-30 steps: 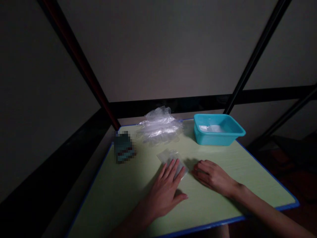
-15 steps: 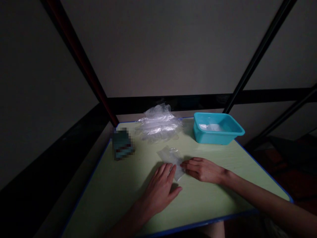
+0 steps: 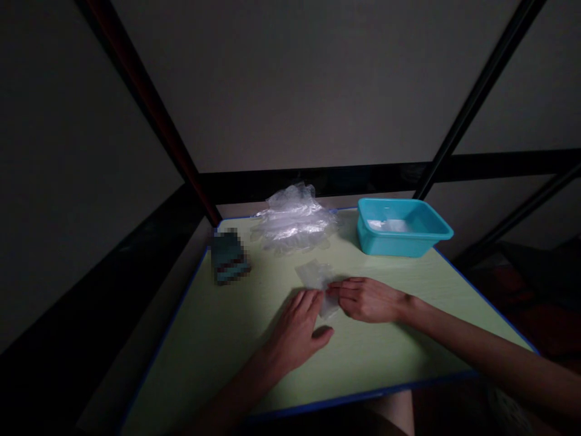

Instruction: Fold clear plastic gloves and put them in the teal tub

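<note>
A folded clear plastic glove (image 3: pixel 313 274), thin and crinkled, lies flat on the table in front of me. My left hand (image 3: pixel 297 330) rests open on its left edge, fingers stretched out and thumb spread away. From the right, my right hand (image 3: pixel 365 299) has its fingers bent and pressed together at the glove's right edge, the tips partly hidden. Behind them, a loose pile of clear disposable plastic gloves (image 3: pixel 295 221) is spread near the table's far edge.
At the back right stands a turquoise plastic basket (image 3: pixel 399 245) with some folded clear plastic inside. A dark, pixelated object (image 3: pixel 229 257) lies at the left. The pale green table (image 3: pixel 385 357) has a blue rim and stands against a panelled wall (image 3: pixel 313 85).
My right fingers have shifted slightly left over the glove, closer to my left fingertips. The whole view has tilted a little, so the table things appear slightly higher and farther right.
</note>
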Tool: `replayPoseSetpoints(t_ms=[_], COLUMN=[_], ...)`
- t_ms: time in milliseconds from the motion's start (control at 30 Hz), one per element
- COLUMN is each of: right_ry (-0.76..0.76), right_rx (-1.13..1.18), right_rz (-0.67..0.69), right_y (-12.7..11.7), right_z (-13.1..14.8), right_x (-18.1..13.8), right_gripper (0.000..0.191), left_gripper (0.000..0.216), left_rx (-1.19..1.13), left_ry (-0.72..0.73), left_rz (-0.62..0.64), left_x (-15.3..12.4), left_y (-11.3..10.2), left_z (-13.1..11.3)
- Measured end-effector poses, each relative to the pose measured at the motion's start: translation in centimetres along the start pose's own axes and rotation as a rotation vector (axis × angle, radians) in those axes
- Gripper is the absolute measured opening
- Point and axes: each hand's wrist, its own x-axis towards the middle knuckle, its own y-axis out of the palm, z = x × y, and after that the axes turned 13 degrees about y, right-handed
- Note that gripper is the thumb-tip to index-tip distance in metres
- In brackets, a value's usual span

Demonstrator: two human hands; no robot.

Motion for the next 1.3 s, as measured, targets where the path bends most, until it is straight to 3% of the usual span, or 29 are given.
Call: replayPoseSetpoints(t_ms=[133, 267, 400, 467, 633, 733, 933, 1133, 1300], right_ry=[0.203, 0.436, 0.486, 0.504, 0.582, 0.637, 0.738, 0.809, 0.778], right_rx=[0.250, 0.533, 0.685, 0.778, 0.940, 0.975, 0.942, 0.830, 0.657], right_rz=[0.075, 0.014, -0.009, 0.018, 0.066, 0.058, 0.003, -0.118, -0.296], right_y=[-0.3, -0.4, 0.0, 0.4, 1.5, 1.9, 2.3, 3.0, 2.2], right_z=[0.0, -0.8, -2.1, -2.8, -4.3, -4.8, -5.2, -5.1, -3.6], right_x=[0.1, 1.1, 2.7, 3.4, 4.8, 5.7, 6.8, 6.9, 6.1], right_gripper=[0.018, 0.007, 0.004, 0.012, 0.020, 0.018, 0.020, 0.025, 0.019], left_gripper=[0.040, 0.014, 0.022, 0.023, 0.020, 0.014, 0.029, 0.016, 0.031], left_rx=[-0.147, -0.376, -0.443, -0.478, -0.609, -0.694, -0.839, -0.908, -0.956], left_ry=[-0.087, -0.258, -0.393, -0.455, -0.619, -0.717, -0.838, -0.883, -0.878], left_rz=[-0.132, -0.223, -0.242, -0.236, -0.155, -0.087, -0.058, -0.229, -0.377], left_x=[0.4, 1.4, 2.5, 2.9, 3.8, 4.3, 4.9, 4.7, 4.6], left_y=[0.3, 0.2, 0.4, 0.5, 0.3, -0.1, -0.3, -0.1, -0.1], left_z=[0.6, 1.5, 3.1, 4.0, 5.3, 5.4, 5.3, 5.2, 5.0])
